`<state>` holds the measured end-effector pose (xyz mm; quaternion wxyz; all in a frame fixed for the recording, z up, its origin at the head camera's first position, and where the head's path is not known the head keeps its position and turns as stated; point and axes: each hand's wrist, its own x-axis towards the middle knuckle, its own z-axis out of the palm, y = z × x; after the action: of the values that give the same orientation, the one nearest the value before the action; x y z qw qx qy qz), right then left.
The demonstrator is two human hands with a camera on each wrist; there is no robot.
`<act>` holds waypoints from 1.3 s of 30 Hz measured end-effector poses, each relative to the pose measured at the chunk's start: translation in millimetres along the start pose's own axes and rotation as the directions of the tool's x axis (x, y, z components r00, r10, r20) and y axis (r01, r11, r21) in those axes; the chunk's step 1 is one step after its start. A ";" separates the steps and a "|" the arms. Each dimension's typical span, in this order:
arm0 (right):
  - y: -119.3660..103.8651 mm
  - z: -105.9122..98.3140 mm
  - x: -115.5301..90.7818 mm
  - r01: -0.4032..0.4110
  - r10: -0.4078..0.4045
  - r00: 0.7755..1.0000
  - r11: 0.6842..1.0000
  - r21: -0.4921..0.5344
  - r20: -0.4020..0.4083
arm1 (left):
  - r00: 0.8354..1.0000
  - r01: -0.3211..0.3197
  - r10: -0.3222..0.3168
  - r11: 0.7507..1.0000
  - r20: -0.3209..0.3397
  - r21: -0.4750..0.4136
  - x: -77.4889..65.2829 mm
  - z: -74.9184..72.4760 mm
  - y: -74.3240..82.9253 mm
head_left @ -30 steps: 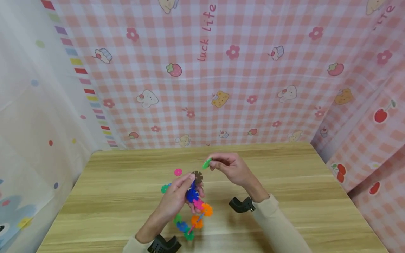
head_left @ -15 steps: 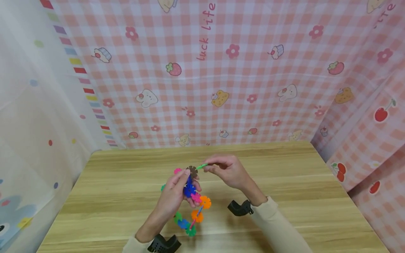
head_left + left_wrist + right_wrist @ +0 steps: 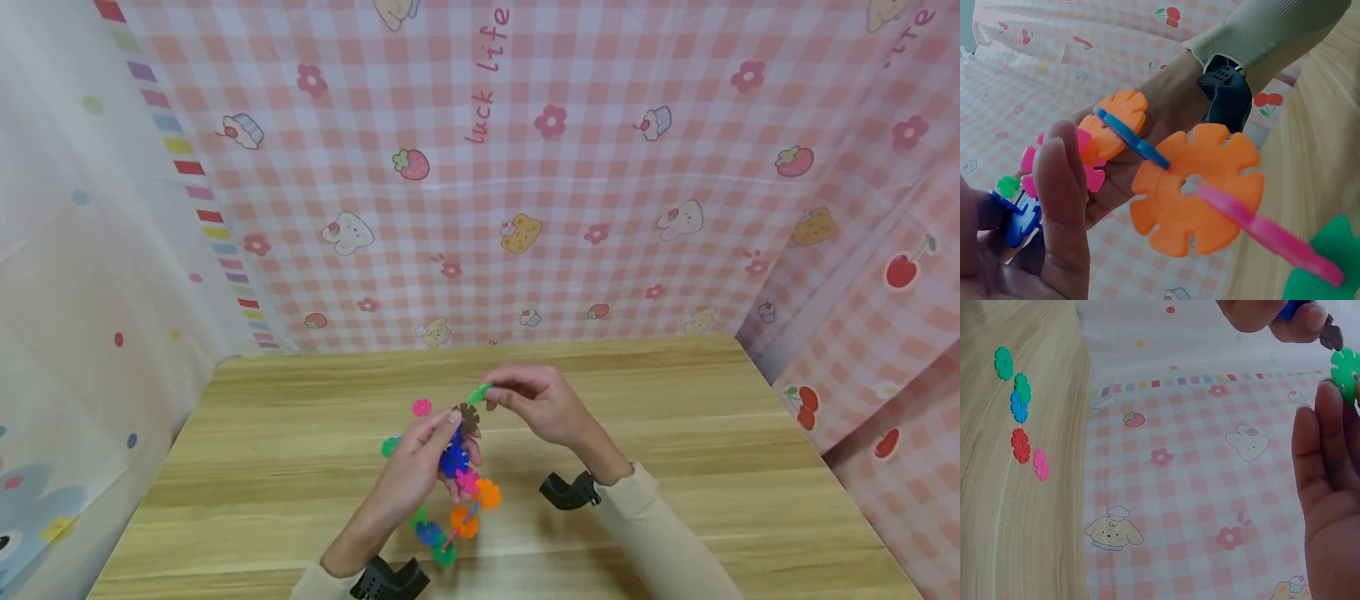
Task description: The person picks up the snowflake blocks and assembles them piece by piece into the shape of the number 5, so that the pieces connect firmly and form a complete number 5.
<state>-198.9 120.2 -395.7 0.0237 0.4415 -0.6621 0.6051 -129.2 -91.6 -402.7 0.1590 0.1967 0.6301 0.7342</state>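
My left hand (image 3: 412,467) grips a chain of notched plastic snowflake discs, its thumb beside the brown disc (image 3: 468,417) at the top end. Below that come dark blue (image 3: 453,460), pink (image 3: 467,481) and orange (image 3: 488,493) discs, then more that hang down towards the table. In the left wrist view a large orange disc (image 3: 1163,209) is slotted to a pink one (image 3: 1269,237). Between thumb and fingers, my right hand (image 3: 543,406) pinches a bright green disc (image 3: 479,393) just above the brown one. Whether these two touch, I cannot tell.
Loose discs lie on the wooden table (image 3: 675,442) behind my left hand, among them pink (image 3: 422,407), red (image 3: 1020,445), blue (image 3: 1019,407) and green (image 3: 1003,363). A pink checked curtain (image 3: 600,183) rises along the table's back edge.
My right hand has come left with the green disc, bringing it close to the brown one. Half a second ago the disc was nearly edge-on; more of its face shows now.
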 end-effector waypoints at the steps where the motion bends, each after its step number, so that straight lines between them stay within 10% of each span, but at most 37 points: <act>1: 0.3 -0.1 0.1 0.005 -0.005 1.000 1.000 0.007 0.013 | 1.000 -0.002 0.002 1.000 0.011 0.000 0.1 0.3 -0.1; 13: 5.2 0.9 0.5 0.036 -0.053 0.987 0.993 0.114 0.151 | 0.996 -0.010 0.018 0.996 0.088 -0.085 -2.0 2.8 -3.1; 28: 0.2 11.9 5.0 0.055 -0.060 0.993 0.997 0.049 0.102 | 0.985 -0.131 0.145 0.981 0.091 -0.146 -3.6 2.9 -10.2; 35: 5.8 13.7 7.2 -0.100 0.099 0.995 0.994 0.048 0.025 | 0.995 -0.072 0.075 0.997 -0.069 0.040 -3.1 0.5 -4.0; 39: 21.4 15.8 5.8 -0.250 0.253 0.967 0.966 0.068 -0.041 | 0.970 -0.023 0.057 0.990 -0.235 0.142 -3.6 -5.1 0.1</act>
<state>-207.6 101.4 -413.3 -0.0508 0.3393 -0.6928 0.6343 -128.6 -97.8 -403.5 0.0532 0.1302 0.6898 0.7102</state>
